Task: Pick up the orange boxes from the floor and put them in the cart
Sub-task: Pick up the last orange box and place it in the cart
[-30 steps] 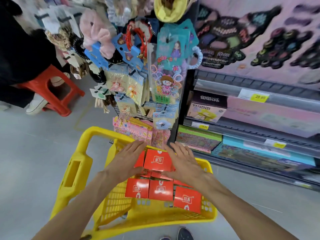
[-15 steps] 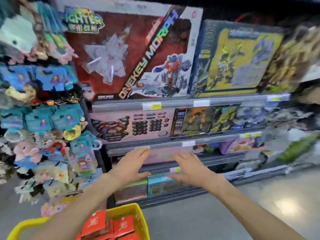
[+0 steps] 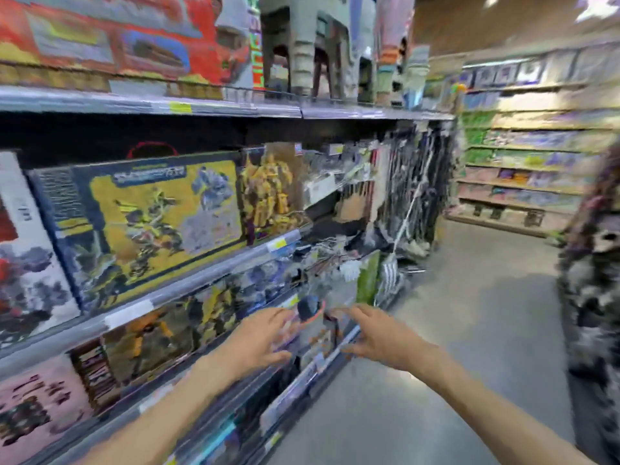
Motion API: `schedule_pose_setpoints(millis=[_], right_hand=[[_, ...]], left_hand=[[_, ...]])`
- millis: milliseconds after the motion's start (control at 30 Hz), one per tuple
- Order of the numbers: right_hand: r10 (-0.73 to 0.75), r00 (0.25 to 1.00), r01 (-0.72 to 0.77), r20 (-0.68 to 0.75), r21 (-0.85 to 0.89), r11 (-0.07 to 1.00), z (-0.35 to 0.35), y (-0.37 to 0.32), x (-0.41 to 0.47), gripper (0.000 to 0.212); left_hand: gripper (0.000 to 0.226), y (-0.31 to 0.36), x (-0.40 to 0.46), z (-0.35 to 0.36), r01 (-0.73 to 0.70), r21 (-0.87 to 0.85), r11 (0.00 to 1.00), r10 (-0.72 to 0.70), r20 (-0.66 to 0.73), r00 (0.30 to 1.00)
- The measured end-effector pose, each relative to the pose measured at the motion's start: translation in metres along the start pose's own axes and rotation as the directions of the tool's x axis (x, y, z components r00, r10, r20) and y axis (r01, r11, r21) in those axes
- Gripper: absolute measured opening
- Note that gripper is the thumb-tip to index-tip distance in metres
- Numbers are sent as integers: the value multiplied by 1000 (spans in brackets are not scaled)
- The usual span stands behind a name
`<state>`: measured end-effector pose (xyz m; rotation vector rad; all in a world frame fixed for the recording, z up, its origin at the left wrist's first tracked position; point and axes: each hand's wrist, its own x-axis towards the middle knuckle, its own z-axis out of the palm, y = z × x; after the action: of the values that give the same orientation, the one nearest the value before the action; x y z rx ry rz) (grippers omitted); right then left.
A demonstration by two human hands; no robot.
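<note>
Neither the orange boxes nor the yellow cart appear in the head view at this moment. My left hand is stretched forward with its fingers apart and holds nothing. It hangs in front of the lower toy shelves. My right hand is beside it, a little to the right, also spread and empty, over the edge of the aisle floor. The picture is blurred by motion.
Toy shelves with large boxed figures fill the left side. A grey aisle floor runs ahead to the right. More shelving stands at the far end. A dark blurred display lines the right edge.
The view has swung up and to the right, away from the cart and its orange boxes, which have left the frame. Both hands stay extended, spread and empty.
</note>
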<state>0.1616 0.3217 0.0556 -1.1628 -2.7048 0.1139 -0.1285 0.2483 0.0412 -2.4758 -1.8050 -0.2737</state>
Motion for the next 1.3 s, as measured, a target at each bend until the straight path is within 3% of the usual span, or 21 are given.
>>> schedule_pose_setpoints(millis=[200, 600, 933, 1300], right_hand=[[234, 971, -237, -46, -51, 970, -41, 161, -36, 76], [587, 804, -591, -98, -16, 806, -76, 404, -59, 83], [822, 554, -827, -130, 29, 562, -91, 593, -37, 93], [942, 296, -940, -160, 128, 317, -96, 806, -52, 95]], left_hand=[[86, 76, 175, 29, -151, -93, 984, 155, 30, 988], [83, 171, 470, 94, -453, -182, 873, 457, -23, 889], [85, 225, 748, 154, -667, -169, 726, 678, 13, 735], [82, 391, 990, 236, -845, -221, 486, 867, 0, 499]])
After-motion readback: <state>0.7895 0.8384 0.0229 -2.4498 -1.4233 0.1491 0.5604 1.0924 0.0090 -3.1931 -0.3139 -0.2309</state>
